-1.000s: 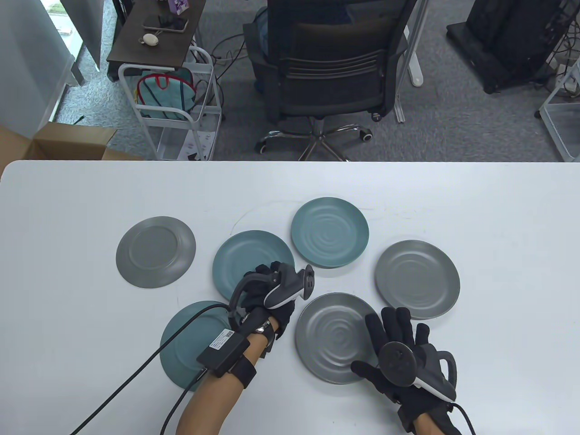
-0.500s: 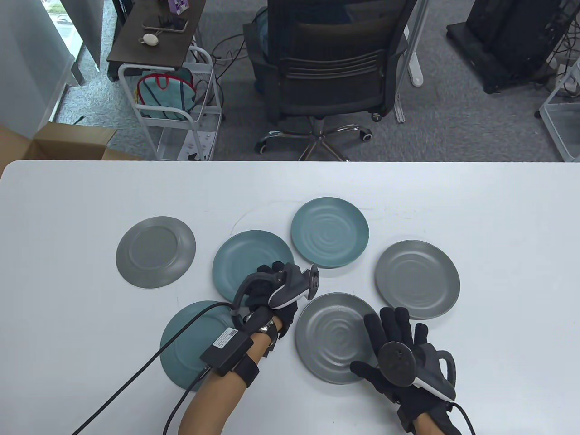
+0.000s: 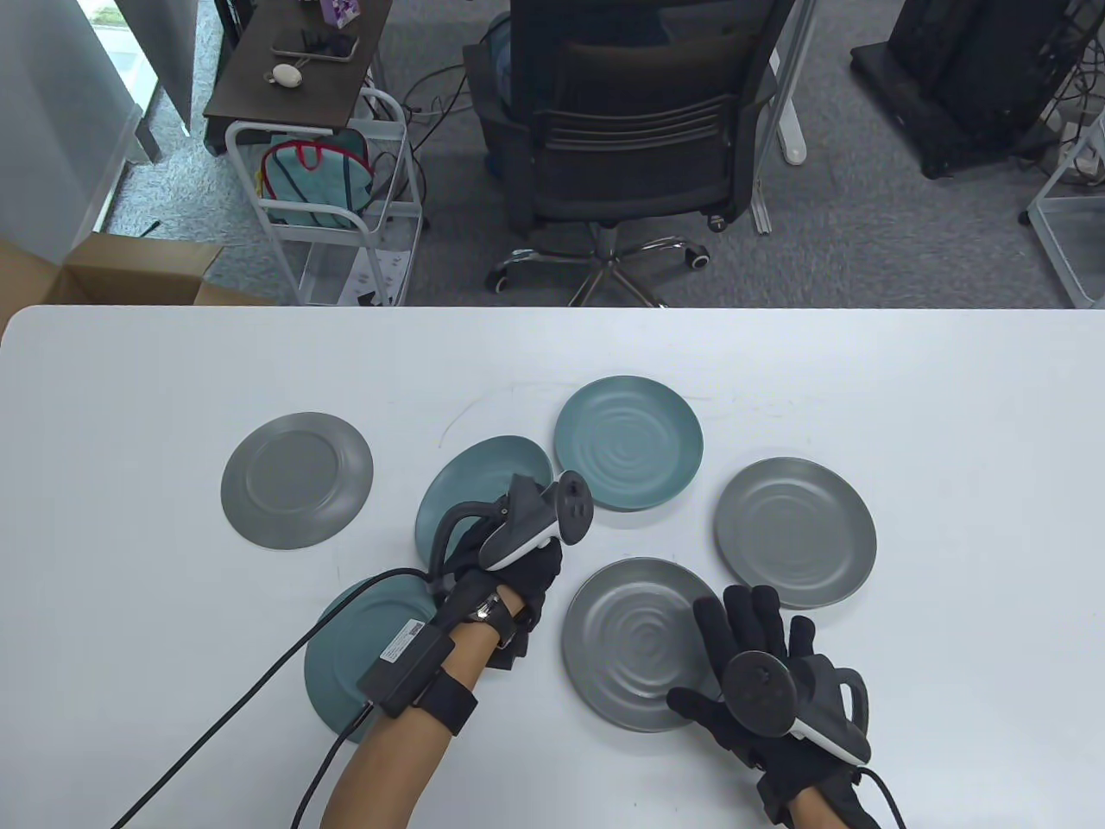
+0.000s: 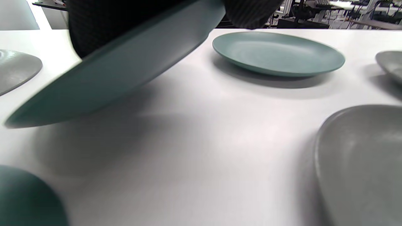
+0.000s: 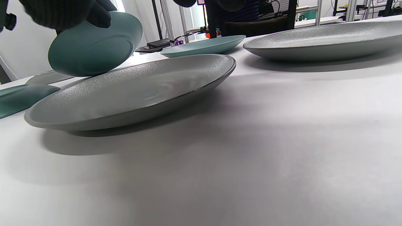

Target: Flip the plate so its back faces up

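My left hand [image 3: 509, 557] grips the near right rim of a teal plate [image 3: 479, 488] and holds that side raised off the table, so the plate tilts with its far left edge low. The left wrist view shows the plate's tilted underside [image 4: 119, 72]. The right wrist view shows it held by gloved fingers [image 5: 94, 47]. My right hand [image 3: 760, 656] lies open with spread fingers on the near right rim of a dark grey plate [image 3: 634, 639], which sits face up.
On the white table [image 3: 950, 414] lie a grey plate at the left [image 3: 296, 479], a teal plate at the back [image 3: 628, 442], a grey plate at the right [image 3: 794, 531] and a teal plate under my left forearm [image 3: 354, 656]. An office chair stands beyond the far edge.
My left hand has lifted the near right side of the teal plate, which now tilts up off the table. The right hand has not moved.
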